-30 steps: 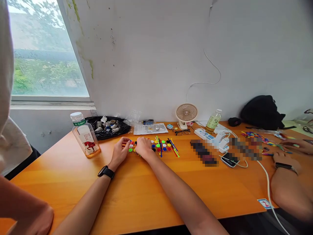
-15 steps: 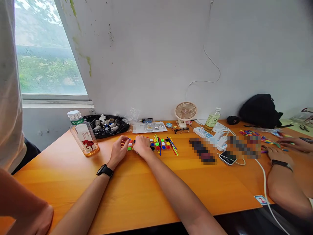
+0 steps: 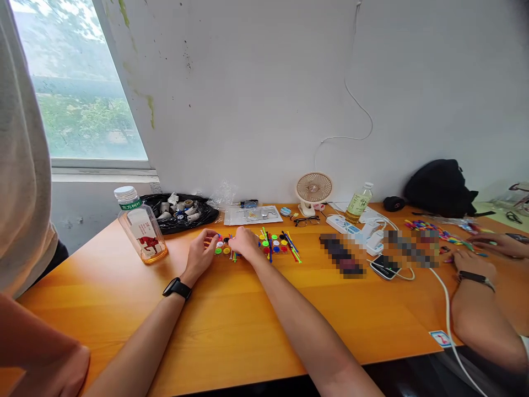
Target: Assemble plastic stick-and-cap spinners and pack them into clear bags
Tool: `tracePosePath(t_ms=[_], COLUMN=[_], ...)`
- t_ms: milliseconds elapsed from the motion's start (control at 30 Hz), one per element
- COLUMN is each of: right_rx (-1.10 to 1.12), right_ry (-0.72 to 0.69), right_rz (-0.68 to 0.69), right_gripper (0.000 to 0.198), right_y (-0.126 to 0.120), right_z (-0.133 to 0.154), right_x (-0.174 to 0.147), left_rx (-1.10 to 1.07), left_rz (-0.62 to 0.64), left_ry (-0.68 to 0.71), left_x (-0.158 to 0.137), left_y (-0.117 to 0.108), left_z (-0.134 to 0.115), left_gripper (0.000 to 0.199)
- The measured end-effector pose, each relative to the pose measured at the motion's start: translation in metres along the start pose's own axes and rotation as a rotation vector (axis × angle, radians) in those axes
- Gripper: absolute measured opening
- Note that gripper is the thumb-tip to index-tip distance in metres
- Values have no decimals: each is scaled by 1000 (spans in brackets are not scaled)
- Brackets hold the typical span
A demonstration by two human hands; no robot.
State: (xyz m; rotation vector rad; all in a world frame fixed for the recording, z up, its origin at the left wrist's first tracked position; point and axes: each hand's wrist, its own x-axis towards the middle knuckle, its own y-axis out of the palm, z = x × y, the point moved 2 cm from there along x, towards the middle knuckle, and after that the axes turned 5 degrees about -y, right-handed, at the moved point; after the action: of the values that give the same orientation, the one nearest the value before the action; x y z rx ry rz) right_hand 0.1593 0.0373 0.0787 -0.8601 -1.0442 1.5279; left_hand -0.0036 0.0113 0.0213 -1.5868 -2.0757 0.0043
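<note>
Discs (image 3: 226, 250) in several colours, head view: we are seeing them lying in short rows on the orange-brown table (image 3: 231, 320), between our two hands and on past the right one. Slim coloured sticks (image 3: 270, 248) are lying across the rows farther right, and more are poking out below our right hand (image 3: 244, 242).

Handling, as judged: we are expecting hard, light plastic, slick on the flat faces, so we are favouring a fingertip hold at a disc's rim. We are reckoning the sticks light, slightly springy and liable to roll; we are favouring a pinch near mid-length.

Pose: our left hand (image 3: 200, 251) is resting at the rows' left end, fingers curving inward, watch (image 3: 177, 288) at the wrist. We are not managing to tell whether its fingertips are pinching anything. Our right forearm (image 3: 293, 309) is slanting in from the lower right, the hand arching palm-down over the discs. Its fingertips are partly hiding; whether they are gripping a stick, we cannot tell.
</note>
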Motion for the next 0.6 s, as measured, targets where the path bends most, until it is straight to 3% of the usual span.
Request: tracePosePath(t_ms=[100,233,333,433,600], right_rx=[193,486,681,808,1015], right_ry=[-1,-90,-129,-143,-178], right_rz=[32,97,140,153,193], right_gripper=[18,29,35,42,52], right_y=[-4,-9,-18,-30,-42], right_z=[-15,-49,-83,-119,-155], right_x=[-1,-16,-34,-53,-80], left_rx=[4,53,56,27,59], left_rz=[-1,6,54,182,573], left_ry=[4,38,104,133,197], left_x=[0,-3,-13,-34,-75], left_y=[0,1,8,26,66], left_z=[1,-8,-28,-55,-83], left_gripper=[34,31,29,26,22])
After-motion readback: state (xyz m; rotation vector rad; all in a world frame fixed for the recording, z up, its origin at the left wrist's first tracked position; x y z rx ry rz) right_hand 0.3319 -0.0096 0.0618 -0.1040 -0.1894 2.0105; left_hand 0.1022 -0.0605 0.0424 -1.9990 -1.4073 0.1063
